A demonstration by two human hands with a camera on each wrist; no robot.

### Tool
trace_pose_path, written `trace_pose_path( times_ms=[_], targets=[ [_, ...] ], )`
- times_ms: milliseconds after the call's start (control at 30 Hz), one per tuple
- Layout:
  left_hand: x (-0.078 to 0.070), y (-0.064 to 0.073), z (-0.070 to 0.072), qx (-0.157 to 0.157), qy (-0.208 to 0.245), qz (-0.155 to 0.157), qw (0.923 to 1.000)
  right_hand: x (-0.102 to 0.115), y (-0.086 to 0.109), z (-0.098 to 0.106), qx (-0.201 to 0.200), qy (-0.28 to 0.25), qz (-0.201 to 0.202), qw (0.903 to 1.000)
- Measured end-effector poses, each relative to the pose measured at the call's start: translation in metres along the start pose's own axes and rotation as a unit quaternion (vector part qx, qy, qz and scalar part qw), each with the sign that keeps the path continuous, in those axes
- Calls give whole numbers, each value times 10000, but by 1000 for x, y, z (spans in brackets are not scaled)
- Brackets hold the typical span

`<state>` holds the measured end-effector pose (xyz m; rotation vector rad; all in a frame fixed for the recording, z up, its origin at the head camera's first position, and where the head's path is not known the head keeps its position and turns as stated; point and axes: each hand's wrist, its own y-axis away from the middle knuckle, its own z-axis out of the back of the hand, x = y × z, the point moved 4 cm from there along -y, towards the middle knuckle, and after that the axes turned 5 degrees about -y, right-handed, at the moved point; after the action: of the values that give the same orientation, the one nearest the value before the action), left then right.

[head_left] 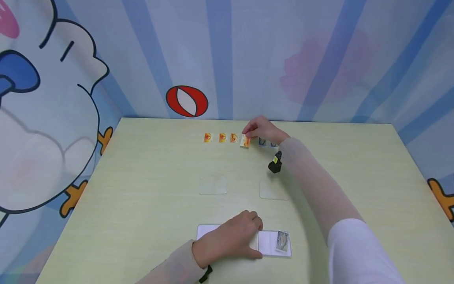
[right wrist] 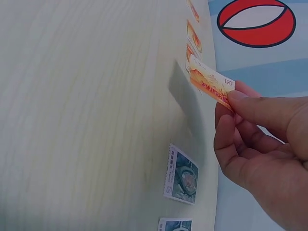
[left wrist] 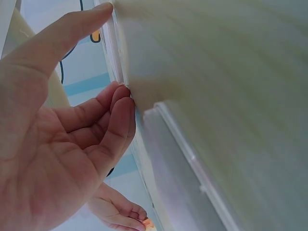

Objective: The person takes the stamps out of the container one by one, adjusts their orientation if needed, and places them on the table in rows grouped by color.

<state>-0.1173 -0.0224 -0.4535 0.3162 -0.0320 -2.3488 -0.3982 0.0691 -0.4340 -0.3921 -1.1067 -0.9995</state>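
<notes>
My right hand (head_left: 264, 129) pinches an orange-and-white postage stamp (right wrist: 211, 83) between thumb and fingertips, tilted above the table's far edge. Several orange stamps (head_left: 222, 137) lie in a row to its left; dark stamps (right wrist: 182, 177) with perforated edges lie to its right. Near the front, my left hand (head_left: 230, 238) holds the left end of a white flat tray (head_left: 267, 243), thumb at one edge and curled fingers at the other. A grey-green stamp (head_left: 282, 241) rests on that tray. Another white flat piece (head_left: 207, 230) is partly hidden by the left hand.
Two clear rectangular sheets (head_left: 213, 185) lie mid-table, side by side. A pale wood-grain table (head_left: 142, 189) meets a printed blue backdrop (head_left: 248, 59) at the back and sides. A black wrist device (head_left: 275, 162) hangs under the right wrist.
</notes>
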Motion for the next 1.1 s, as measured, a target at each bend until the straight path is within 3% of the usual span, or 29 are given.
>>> trace_pose_path(
  times_ms=[533,1100],
  targets=[
    [-1,0,-1,46,-13,5,10000,-6,-13,2,-116,157,-120,9997],
    [0,0,0,40,-22,36,10000,-9,-23,-4,-543,944,-64,9940]
  ],
)
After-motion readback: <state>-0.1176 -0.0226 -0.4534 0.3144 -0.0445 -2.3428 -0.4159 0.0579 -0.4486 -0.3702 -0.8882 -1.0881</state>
